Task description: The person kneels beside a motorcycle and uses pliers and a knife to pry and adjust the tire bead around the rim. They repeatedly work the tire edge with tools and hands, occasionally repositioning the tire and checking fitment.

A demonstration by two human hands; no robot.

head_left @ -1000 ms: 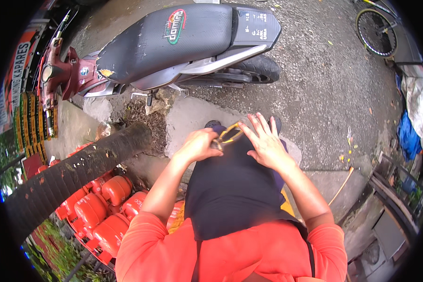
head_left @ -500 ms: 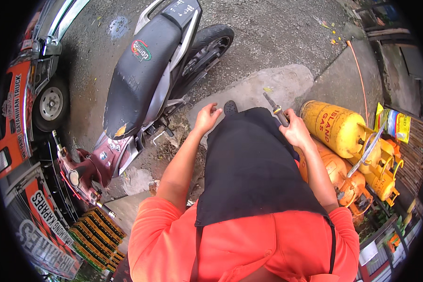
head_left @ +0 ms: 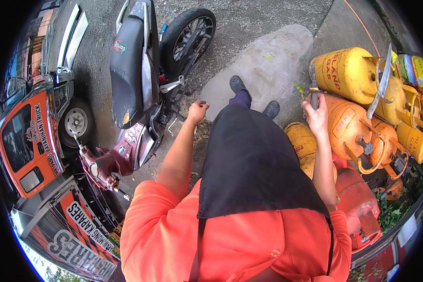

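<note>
My right hand (head_left: 316,115) is wrapped round the handle of a chisel-like hand tool (head_left: 314,96), with a metal collar and narrow blade pointing away from me. It is held in front of a yellow gas cylinder (head_left: 345,75) and beside an orange gas cylinder (head_left: 345,122). To the left of my black apron (head_left: 253,164), my left hand (head_left: 198,112) hangs with its fingers loosely curled in. Nothing shows in it, and it touches nothing. The parked motorcycle (head_left: 129,70) is the thing nearest that hand.
More cylinders, one of them red (head_left: 357,207), lie along my right side. A long silvery metal strip (head_left: 381,84) rests across the yellow ones. An orange truck (head_left: 30,131) stands at far left. Beneath my dark clogs (head_left: 238,84) is a pale concrete slab (head_left: 272,56) beside gravel.
I have stepped forward; both clogs show now. The cylinders sit closer to my right hand, and the tool has swung from slanting left to pointing nearly straight ahead. My left fingers have curled in.
</note>
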